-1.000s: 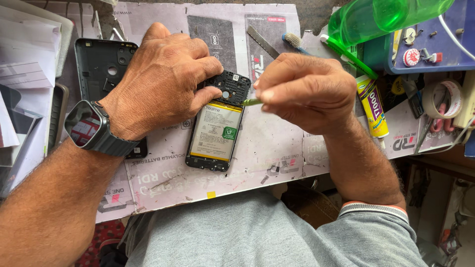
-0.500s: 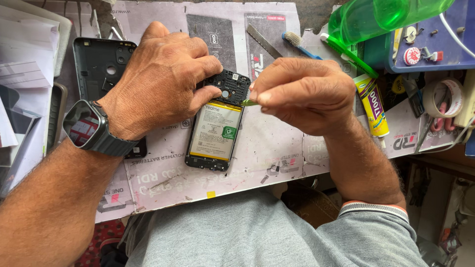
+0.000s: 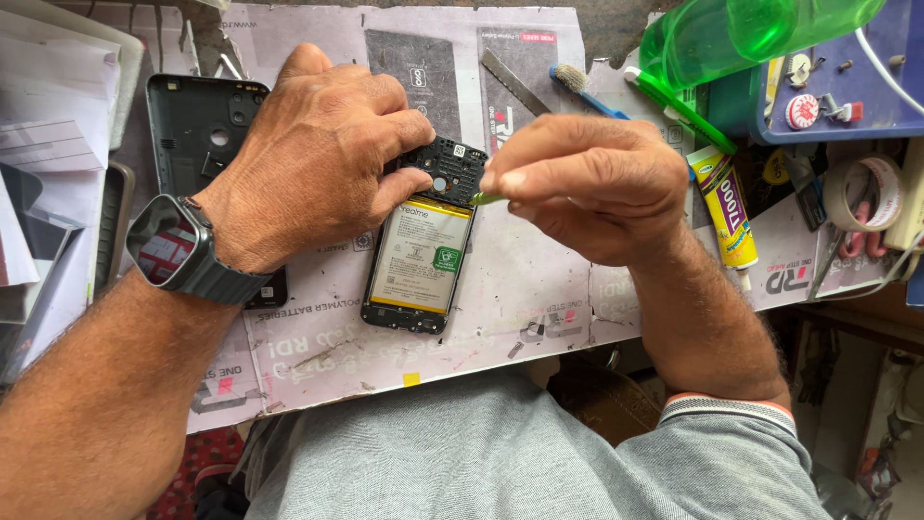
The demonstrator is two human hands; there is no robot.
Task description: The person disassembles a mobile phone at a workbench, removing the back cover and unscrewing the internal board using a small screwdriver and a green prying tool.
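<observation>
Lying on the worktop are one opened phone (image 3: 421, 252), one back cover (image 3: 200, 135), one glue tube (image 3: 729, 207) and two toothbrushes (image 3: 589, 92).

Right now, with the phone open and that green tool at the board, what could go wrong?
1. The right hand pinches a thin green tool whose tip sits at the edge of the exposed circuit board, just above the battery; a slip could gouge either.
2. The left hand pins only the top of the opened phone, so it might pivot on the mat.
</observation>
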